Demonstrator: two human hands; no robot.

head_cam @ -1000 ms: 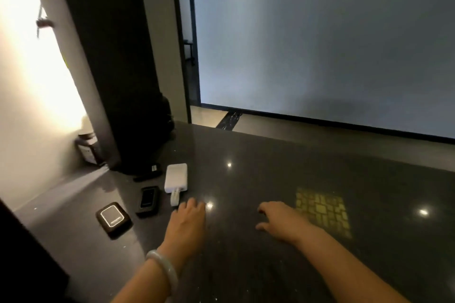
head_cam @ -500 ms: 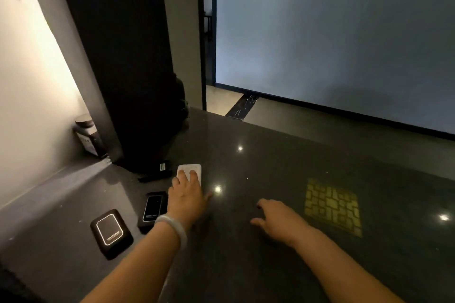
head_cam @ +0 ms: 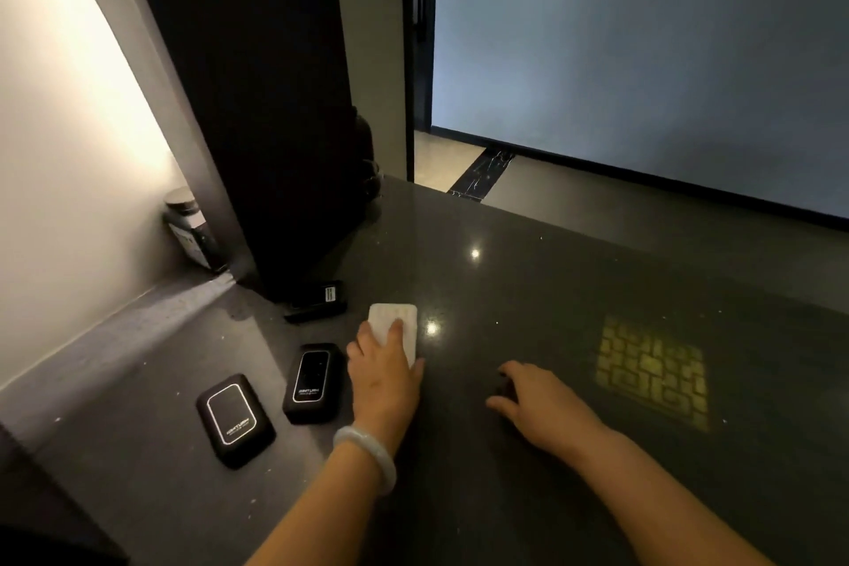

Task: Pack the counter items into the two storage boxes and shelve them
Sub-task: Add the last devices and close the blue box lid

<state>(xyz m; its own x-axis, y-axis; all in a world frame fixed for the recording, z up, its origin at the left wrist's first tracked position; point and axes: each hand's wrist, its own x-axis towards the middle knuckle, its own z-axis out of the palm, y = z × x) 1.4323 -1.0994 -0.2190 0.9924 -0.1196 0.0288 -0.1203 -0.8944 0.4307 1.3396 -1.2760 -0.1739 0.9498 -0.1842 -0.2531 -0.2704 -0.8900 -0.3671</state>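
A white power bank [head_cam: 399,321] lies flat on the dark stone counter [head_cam: 528,290]. My left hand [head_cam: 386,379], with a pale bangle on the wrist, covers its near half, fingers over the top and thumb against its right edge. Left of it lie two black power banks with lit outlines, one [head_cam: 314,384] beside my hand and one [head_cam: 236,421] nearer the counter's left. A small black device [head_cam: 321,301] sits behind them by the pillar. My right hand [head_cam: 540,404] rests on the counter with loosely bent fingers, holding nothing. No storage box is in view.
A wide black pillar [head_cam: 257,106] stands on the counter at the back left, with a dark jar [head_cam: 190,228] in the corner by the white wall. A yellow patterned light patch [head_cam: 652,370] lies on the counter at the right. The floor and a doorway lie beyond the far edge.
My left hand reached forward from the counter onto the white power bank and now lies over it. The right hand has stayed put. The view moved closer and to the left.
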